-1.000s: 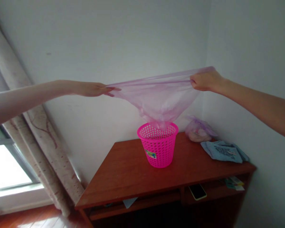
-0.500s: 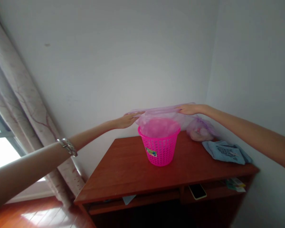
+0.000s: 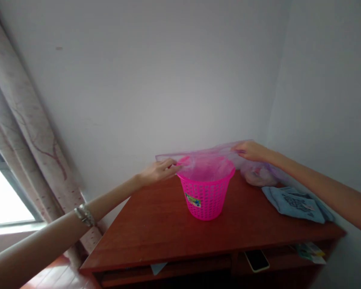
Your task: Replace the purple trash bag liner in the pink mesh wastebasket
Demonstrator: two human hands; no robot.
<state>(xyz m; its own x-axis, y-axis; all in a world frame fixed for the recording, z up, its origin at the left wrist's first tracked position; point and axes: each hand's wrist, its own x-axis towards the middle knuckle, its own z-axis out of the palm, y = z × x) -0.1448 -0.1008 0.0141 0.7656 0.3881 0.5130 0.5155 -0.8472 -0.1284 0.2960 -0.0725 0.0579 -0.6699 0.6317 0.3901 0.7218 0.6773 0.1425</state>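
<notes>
Both hands have been lowered to rim height since the earlier view and are held well apart. A silver link bracelet is worn on the left wrist. A lilac plastic bag is pinched by the left hand at one side and by the right hand at the other, seemingly stretched so its mouth stays open. Its middle is sunk inside a hot-pink perforated plastic wastebasket, which stands on a wooden bench. Farther right, a knotted bag and a folded blue cloth are laid.
</notes>
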